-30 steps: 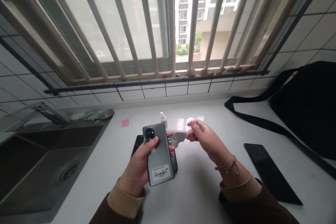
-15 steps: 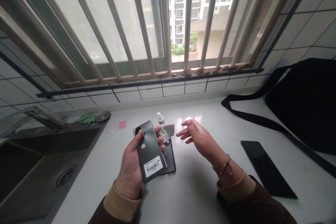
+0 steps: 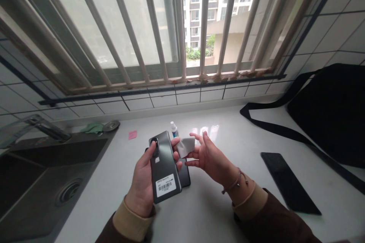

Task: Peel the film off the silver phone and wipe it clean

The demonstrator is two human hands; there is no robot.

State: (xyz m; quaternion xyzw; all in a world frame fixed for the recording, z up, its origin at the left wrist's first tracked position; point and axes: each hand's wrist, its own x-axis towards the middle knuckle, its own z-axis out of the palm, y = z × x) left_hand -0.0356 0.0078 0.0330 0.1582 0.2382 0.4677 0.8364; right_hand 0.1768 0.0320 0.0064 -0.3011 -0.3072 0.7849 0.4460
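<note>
My left hand is wrapped round a dark grey smartphone, its back with the round camera and a white barcode label turned up. A small light-grey cleaning cloth sticks out at the fingertips of that hand. My right hand is open, its fingers spread at the cloth's right edge; whether they touch it I cannot tell. Partly hidden below the held smartphone, a second dark phone lies on the counter. Just behind the cloth stands a small white spray bottle.
On the white counter a black flat slab like a tablet lies at right, near a black bag and its strap. A sink with a faucet is at left. A pink sticky note lies near it.
My right hand has moved left, up to the cloth, and its fingers have spread. The cloth has shifted slightly right. The held smartphone has turned a little.
</note>
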